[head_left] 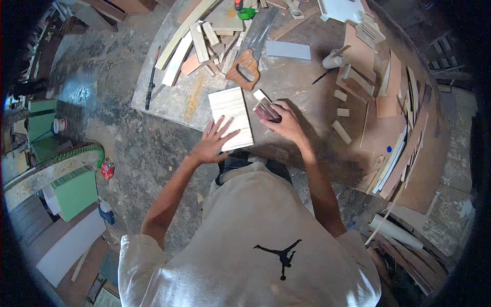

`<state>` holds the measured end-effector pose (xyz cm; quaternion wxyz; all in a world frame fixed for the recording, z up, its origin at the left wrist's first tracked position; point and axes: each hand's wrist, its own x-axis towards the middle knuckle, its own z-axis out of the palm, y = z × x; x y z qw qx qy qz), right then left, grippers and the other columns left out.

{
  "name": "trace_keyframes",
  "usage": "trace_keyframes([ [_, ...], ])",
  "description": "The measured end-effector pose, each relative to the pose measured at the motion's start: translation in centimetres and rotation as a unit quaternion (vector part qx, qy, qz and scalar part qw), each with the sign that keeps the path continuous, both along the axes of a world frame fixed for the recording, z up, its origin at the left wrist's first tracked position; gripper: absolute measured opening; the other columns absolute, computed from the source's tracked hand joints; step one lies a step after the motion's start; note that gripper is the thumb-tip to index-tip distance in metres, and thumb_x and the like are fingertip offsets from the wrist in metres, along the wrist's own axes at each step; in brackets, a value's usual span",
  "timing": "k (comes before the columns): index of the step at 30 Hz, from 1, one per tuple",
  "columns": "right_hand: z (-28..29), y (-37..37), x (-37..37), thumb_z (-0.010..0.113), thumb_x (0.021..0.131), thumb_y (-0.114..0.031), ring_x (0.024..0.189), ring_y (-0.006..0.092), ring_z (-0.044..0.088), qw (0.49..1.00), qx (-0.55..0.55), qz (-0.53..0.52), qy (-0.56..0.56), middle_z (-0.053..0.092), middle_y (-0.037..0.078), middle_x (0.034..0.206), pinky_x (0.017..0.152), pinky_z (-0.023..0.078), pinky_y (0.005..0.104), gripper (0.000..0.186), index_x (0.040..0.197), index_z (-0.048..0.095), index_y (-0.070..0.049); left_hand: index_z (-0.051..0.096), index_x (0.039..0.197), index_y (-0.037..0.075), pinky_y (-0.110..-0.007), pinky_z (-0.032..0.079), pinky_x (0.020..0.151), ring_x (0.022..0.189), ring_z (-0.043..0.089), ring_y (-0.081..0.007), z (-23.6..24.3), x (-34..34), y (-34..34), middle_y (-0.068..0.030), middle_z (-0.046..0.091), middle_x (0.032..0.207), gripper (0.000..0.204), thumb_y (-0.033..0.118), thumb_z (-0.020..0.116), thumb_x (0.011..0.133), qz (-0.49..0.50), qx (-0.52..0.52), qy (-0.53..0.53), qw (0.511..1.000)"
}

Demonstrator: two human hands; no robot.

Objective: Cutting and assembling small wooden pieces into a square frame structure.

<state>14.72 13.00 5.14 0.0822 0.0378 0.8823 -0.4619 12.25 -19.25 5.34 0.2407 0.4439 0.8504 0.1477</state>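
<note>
My left hand (212, 140) lies with fingers spread on a pale rectangular board (226, 100) at the workbench's near edge. My right hand (284, 123), just right of that board, grips a dark red block (263, 111), which looks wrapped in sandpaper. A small white wood piece (261, 95) is at the block's far end, partly hidden by it. A handsaw (244, 71) with a wooden handle rests beyond the board.
The workbench (322, 148) bears scrap strips (199, 43), a green tape measure (246, 13), a white cup (331, 60), small offcuts (341, 131) and leaning panels (399, 143). A green coiled hose (87, 151) and green panels (74, 189) stand at the left.
</note>
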Motion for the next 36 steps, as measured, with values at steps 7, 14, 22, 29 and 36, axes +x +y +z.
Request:
trace_keyframes([
  [7,0.9,-2.6,0.0,0.086,0.077,-0.039,0.129,0.0406,0.054,0.993,0.104,0.044,0.019,0.048,0.022,0.145,0.108,0.041,0.0487,0.068,0.131,0.065,-0.003,0.041,0.157,0.027,-0.066,0.016,0.119,0.156,0.008,-0.0498,-0.4,0.4,-1.0,-0.0322,0.009,0.167,0.090,0.054,0.079,0.080,0.369,0.098,-0.054,0.923],
  [14,-0.4,-2.8,-0.5,0.082,0.078,-0.041,0.134,0.0430,0.046,0.981,0.194,0.009,-0.021,0.047,0.024,0.144,0.111,0.034,0.0547,0.071,0.135,0.061,-0.004,0.031,0.162,0.024,-0.066,0.022,0.115,0.145,0.027,-0.0543,-3.6,-0.3,1.1,-0.0401,0.021,0.158,0.110,0.060,0.083,0.072,0.382,0.090,0.067,0.917],
  [22,-1.8,1.7,-3.3,0.085,0.075,-0.035,0.122,0.0424,0.054,0.967,0.208,-0.135,0.061,0.055,0.021,0.133,0.103,0.043,0.0541,0.060,0.124,0.065,-0.007,0.034,0.161,0.023,-0.063,0.022,0.118,0.145,0.027,-0.0545,-6.3,-4.7,-8.7,-0.0392,0.021,0.160,0.103,0.053,0.083,0.076,0.411,0.031,0.074,0.908],
  [29,-1.0,1.2,-4.1,0.086,0.077,-0.040,0.123,0.0424,0.056,0.968,0.207,-0.117,0.083,0.054,0.023,0.138,0.104,0.047,0.0472,0.063,0.122,0.067,-0.002,0.047,0.153,0.009,-0.048,0.038,0.117,0.144,0.041,-0.0421,-5.4,-7.0,-4.7,-0.0323,0.024,0.162,0.061,0.019,0.062,0.095,0.364,0.259,-0.126,0.886],
  [36,-0.9,-0.9,-2.8,0.084,0.077,-0.042,0.115,0.0413,0.057,0.968,0.175,-0.172,0.051,0.060,0.021,0.117,0.100,0.044,0.0517,0.049,0.105,0.070,-0.003,0.060,0.106,-0.001,-0.047,0.048,0.081,0.093,0.055,-0.0431,-8.0,-5.0,-4.1,-0.0230,0.052,0.099,0.024,-0.002,0.060,0.082,0.485,0.300,0.073,0.818],
])
